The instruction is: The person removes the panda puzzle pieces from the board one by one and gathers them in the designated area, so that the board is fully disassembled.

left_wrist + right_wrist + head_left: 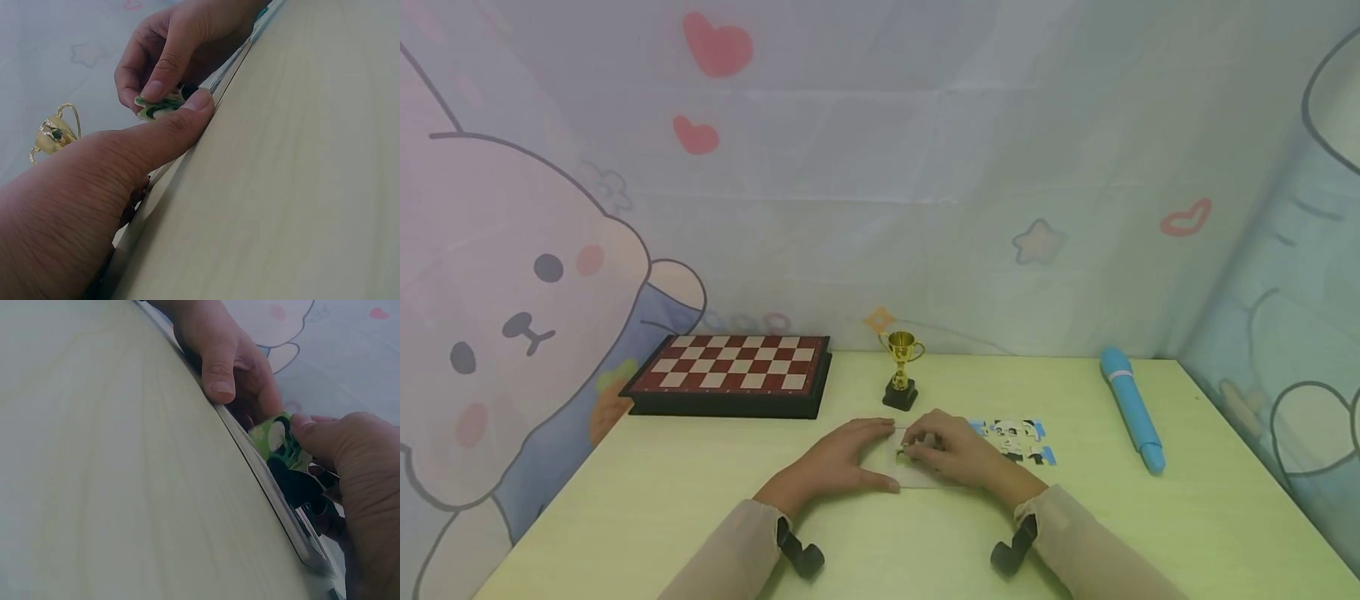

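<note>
A thin white puzzle board (917, 479) lies flat on the table between the two hands. My left hand (842, 458) rests at its left edge, thumb and fingers spread fairly straight, with the thumb at the near corner. Over the board's left part, my right hand (955, 450) pinches a green, white and black puzzle piece (274, 437) between thumb and fingers. In the left wrist view, that piece sits close to the left thumb (181, 122). Several puzzle pieces (1011, 429) in blue, white and black lie just right of the right hand, which partly hides the board.
Behind the board stands a small gold trophy cup (901, 367) on a black base. A red and white checkered board box (730, 371) sits at the back left. On the right lies a blue stick-shaped thing (1133, 412). A printed cloth backdrop (850, 167) rises behind the table.
</note>
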Tool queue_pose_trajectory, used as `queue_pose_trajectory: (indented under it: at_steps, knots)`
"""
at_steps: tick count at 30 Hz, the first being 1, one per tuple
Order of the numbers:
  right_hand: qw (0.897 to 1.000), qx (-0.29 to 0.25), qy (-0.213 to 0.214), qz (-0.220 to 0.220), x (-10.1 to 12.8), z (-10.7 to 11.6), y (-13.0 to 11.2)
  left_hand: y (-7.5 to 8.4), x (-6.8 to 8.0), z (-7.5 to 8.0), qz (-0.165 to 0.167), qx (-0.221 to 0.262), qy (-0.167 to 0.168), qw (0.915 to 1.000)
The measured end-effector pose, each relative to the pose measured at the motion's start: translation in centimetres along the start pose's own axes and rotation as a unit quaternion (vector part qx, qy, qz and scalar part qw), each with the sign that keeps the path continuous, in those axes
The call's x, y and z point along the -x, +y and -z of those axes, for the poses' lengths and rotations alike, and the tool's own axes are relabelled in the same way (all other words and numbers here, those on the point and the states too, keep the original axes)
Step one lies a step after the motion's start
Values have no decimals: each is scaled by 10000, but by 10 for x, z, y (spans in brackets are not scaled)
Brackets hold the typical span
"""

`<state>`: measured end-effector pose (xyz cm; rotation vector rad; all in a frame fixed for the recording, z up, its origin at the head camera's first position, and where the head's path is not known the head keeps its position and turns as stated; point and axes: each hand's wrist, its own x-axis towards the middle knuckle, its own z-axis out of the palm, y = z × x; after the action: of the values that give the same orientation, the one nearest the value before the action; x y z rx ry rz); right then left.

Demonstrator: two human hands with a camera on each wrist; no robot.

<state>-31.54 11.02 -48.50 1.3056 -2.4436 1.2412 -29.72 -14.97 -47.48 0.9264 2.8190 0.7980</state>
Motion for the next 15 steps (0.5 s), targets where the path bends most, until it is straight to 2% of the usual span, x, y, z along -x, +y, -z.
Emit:
queue_pose_trajectory:
  at_steps: [4,6,11,15]
  knots:
    - [9976,-443,-140,-519,-1,0,-1,0,0,0,25,34,-11,10000]
    - [9971,-348,-156,-654,-1,1,-3,0,0,0,14,42,-10,10000]
    - [9975,81,-105,-696,-1,3,-5,-1,0,0,-33,27,4,10000]
    - [9981,51,-132,-605,0,3,-5,-1,0,0,-29,11,3,10000]
